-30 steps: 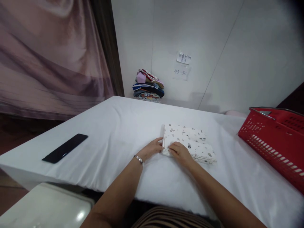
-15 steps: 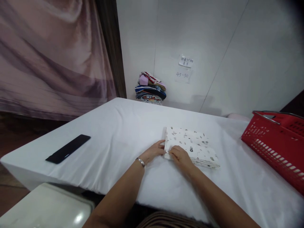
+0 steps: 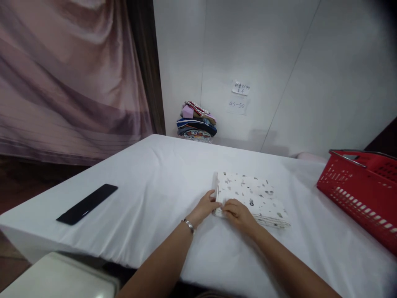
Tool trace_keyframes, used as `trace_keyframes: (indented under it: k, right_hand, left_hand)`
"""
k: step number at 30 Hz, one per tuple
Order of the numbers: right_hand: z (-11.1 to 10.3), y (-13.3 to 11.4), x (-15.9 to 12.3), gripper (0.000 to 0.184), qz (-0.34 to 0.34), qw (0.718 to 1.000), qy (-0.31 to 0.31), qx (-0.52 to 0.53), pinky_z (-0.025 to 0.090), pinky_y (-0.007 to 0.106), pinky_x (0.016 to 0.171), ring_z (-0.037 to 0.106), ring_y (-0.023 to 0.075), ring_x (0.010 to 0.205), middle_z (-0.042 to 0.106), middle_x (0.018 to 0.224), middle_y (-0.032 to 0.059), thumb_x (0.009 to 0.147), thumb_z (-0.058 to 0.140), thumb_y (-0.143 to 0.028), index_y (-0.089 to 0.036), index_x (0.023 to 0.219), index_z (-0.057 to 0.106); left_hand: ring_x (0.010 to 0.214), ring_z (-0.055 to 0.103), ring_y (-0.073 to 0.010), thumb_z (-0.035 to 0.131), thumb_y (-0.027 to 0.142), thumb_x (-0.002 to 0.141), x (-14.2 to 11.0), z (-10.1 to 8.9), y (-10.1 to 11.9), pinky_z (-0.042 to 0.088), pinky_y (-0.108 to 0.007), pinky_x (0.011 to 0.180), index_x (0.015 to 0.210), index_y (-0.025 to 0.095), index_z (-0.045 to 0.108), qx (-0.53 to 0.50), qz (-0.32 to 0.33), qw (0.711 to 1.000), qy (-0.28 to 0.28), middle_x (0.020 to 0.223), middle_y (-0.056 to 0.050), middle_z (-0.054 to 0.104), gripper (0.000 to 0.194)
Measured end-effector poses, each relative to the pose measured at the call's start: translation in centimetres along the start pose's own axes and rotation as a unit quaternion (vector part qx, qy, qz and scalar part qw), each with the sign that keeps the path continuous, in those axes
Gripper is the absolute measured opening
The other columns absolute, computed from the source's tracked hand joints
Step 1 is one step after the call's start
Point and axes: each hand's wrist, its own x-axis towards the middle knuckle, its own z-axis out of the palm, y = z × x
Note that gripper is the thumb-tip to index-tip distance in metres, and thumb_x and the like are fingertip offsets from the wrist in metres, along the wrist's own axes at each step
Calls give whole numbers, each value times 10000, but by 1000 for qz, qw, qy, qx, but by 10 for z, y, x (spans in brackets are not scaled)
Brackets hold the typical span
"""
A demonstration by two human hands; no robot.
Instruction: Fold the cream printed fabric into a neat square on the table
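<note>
A folded white cloth (image 3: 257, 191) with small grey and brown prints lies flat in several layers on the white-covered table. At its left edge is my left hand (image 3: 203, 208), a bracelet on the wrist; the thumb reaches the near left corner and the fingers take hold of the side. Curled fingers of my right hand (image 3: 239, 214) pinch the near edge just right of that corner. The two hands are close together. My right fingertips are partly hidden by the hand itself.
A black flat object (image 3: 88, 204) lies on the table's left side. At the right stands a red perforated basket (image 3: 350, 186) with a metal handle. Behind the table, a stack of folded fabrics (image 3: 197, 124) rests against the wall. A pale stool-like surface (image 3: 58, 277) is at the lower left.
My left thumb has moved right onto the cloth's near corner. My right hand stays at the near edge. The whole view has shifted slightly, with things lower in the picture.
</note>
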Motion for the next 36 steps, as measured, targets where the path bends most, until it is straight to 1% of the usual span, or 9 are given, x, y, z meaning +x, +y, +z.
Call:
trace_keyframes:
  k: [4,7,9,12,16,24,28,32,36]
  right_hand:
    - [-12,11,21,186,58,997,34,35,458,287,708,566,153,762,611,776,22,827,450,-167,-210,781,625]
    - [-15,28,48,224,110,992,57,-23,438,328,853,567,176,926,629,983,61,833,424,-211,-195,923,629]
    - [-11,42,65,314,139,987,50,-66,365,352,969,494,197,1112,564,1187,98,846,406,-255,-168,1088,586]
    - [2,59,81,469,173,978,2,-113,248,399,1047,297,242,1298,398,1376,138,858,405,-346,-121,1264,466]
    - [21,71,81,584,232,951,-107,-176,127,437,1072,142,256,1358,207,1475,128,900,297,-453,-112,1375,313]
    - [15,72,100,629,247,946,-126,-167,94,409,1074,75,227,1371,155,1491,113,898,245,-505,-126,1400,258]
    - [24,76,105,637,244,942,-148,-178,51,411,1081,71,210,1373,134,1496,90,903,217,-496,-125,1420,208]
    - [32,78,101,646,244,940,-144,-187,20,401,1085,53,197,1375,113,1500,81,904,195,-502,-127,1429,175]
    - [25,70,106,646,251,943,-150,-157,15,420,1083,52,215,1374,117,1498,106,904,219,-493,-109,1422,192]
  left_hand:
    - [725,571,-137,616,120,640,-2,6,3,405,-220,604,1360,98,251,12,-7,1000,24,894,-62,640,808]
    - [698,563,-133,594,108,646,-2,7,2,397,-221,582,1359,97,255,31,-10,999,35,889,-66,634,790]
    - [717,568,-138,583,108,654,-2,6,1,405,-224,593,1357,94,256,30,-4,999,33,912,-76,630,776]
    - [780,586,-152,578,95,647,0,6,-2,431,-235,644,1361,102,247,15,-3,1000,25,955,-83,628,788]
    - [800,598,-160,560,45,615,1,7,-5,446,-249,685,1358,112,252,-6,-11,1000,23,948,-76,634,807]
    - [810,586,-157,535,25,599,2,8,-9,436,-242,666,1343,147,273,30,19,999,10,1008,-84,620,798]
    - [797,575,-149,532,49,629,6,6,-17,422,-240,677,1341,151,284,49,35,998,5,972,-70,625,761]
    - [735,552,-132,553,92,663,8,2,-23,398,-239,695,1332,184,332,122,56,991,17,864,-21,628,710]
    - [708,535,-135,546,116,675,8,0,-23,395,-245,695,1304,202,400,204,70,976,31,834,-4,624,651]
